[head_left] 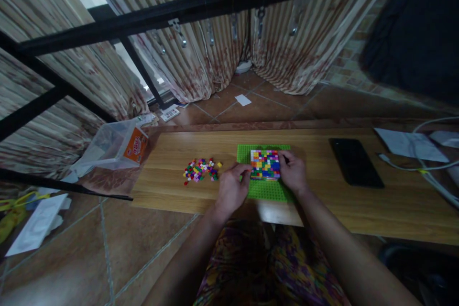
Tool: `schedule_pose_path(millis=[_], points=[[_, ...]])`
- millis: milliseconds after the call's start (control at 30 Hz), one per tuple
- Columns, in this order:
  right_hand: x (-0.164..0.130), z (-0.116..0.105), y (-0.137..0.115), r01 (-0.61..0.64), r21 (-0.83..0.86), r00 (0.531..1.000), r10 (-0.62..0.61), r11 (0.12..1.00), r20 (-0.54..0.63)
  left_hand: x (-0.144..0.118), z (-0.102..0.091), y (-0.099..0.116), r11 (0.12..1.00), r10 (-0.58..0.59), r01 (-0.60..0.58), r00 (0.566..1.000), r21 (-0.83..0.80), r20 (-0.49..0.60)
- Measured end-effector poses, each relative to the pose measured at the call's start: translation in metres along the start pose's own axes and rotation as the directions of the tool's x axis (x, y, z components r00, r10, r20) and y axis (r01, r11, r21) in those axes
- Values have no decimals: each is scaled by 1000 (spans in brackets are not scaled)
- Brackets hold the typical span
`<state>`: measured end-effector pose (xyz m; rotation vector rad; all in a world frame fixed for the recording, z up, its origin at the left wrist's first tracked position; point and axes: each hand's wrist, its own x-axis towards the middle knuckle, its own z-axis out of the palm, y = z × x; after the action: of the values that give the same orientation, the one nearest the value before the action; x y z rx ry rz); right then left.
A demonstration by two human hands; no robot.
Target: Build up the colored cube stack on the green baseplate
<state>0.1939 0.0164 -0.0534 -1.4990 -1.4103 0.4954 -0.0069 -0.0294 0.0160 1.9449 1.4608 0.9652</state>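
Two hands at one brick mosaic (265, 164).
Left hand (232, 190), right hand (293, 171) grasping mosaic edges, nine and three o'clock; one green baseplate (267, 190) beneath; one loose brick pile (201, 170) at nine.

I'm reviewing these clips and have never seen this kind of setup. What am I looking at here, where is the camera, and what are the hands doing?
The one picture comes from a camera worn on a person's head, looking down at their own bare hands; there is no machine. They sit at a wooden board. The left hand and right hand touch either side of a block of small colourful bricks standing on a green baseplate. A pile of loose bricks lies to the left, a dark phone to the right, with papers and cables beyond. A plastic box sits on the floor.
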Motion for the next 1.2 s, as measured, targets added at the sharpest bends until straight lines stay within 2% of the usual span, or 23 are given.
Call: schedule_pose_path(millis=[267,767,967,1200], points=[[0,0,-2,23,29,1000,-22,999,-12,9,10,3,996,60,-61,998,62,18],[1,1,-3,32,25,999,-32,999,-12,24,16,7,941,165,-195,978,275,128],[1,0,-4,27,21,1000,-27,999,-6,24,16,8,920,164,-205,975,333,149],[1,0,-2,14,15,1000,-14,1000,1,18,15,6,932,147,-174,983,317,110]])
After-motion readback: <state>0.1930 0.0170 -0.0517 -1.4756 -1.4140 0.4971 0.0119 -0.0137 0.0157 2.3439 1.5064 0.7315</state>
